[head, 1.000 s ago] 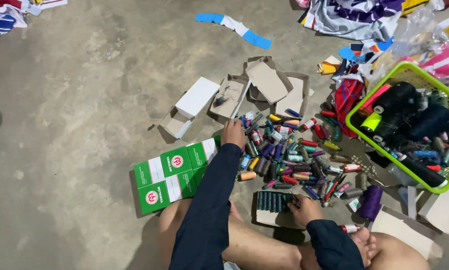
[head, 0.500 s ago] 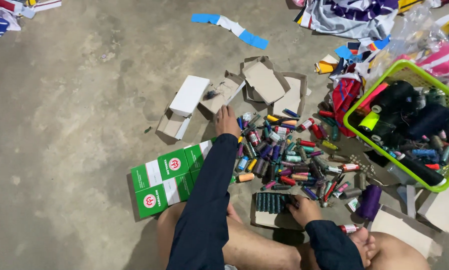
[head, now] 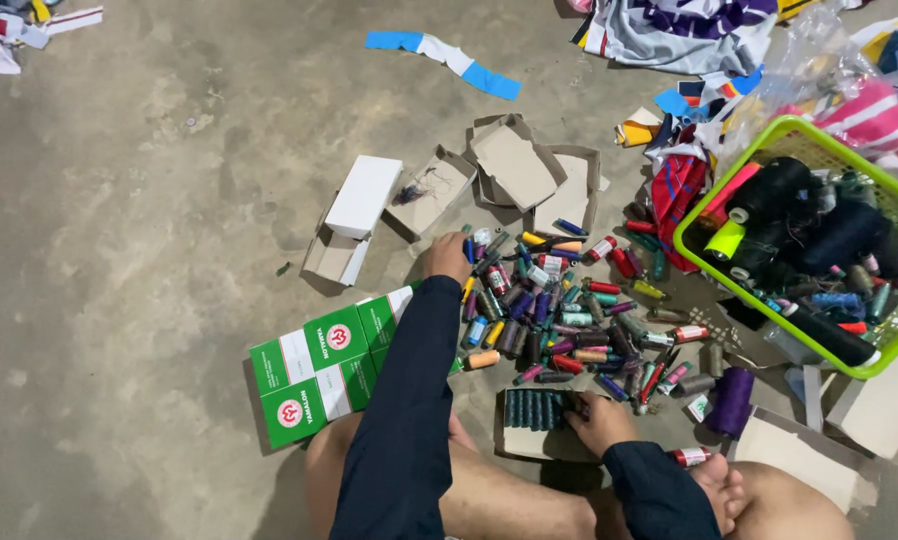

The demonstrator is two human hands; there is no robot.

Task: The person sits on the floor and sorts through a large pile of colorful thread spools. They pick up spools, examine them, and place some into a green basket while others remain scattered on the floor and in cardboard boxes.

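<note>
Reaching left hand (head: pixel 446 257) at thread spools (head: pixel 559 310) edge, right hand (head: pixel 597 420) on spool box (head: pixel 537 420)

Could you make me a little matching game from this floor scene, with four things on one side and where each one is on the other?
Things:
1. left hand
2. right hand
3. green basket
4. green and white boxes

Places:
A. holds big dark thread cones
B. at the far edge of the spool pile
C. beside the left sleeve
D. on a box of dark teal spools

Pairs: 1-B, 2-D, 3-A, 4-C

A single head-worn camera looks steeply down from close above at the concrete floor (head: pixel 149 200), taking in the seated person's knees.
</note>
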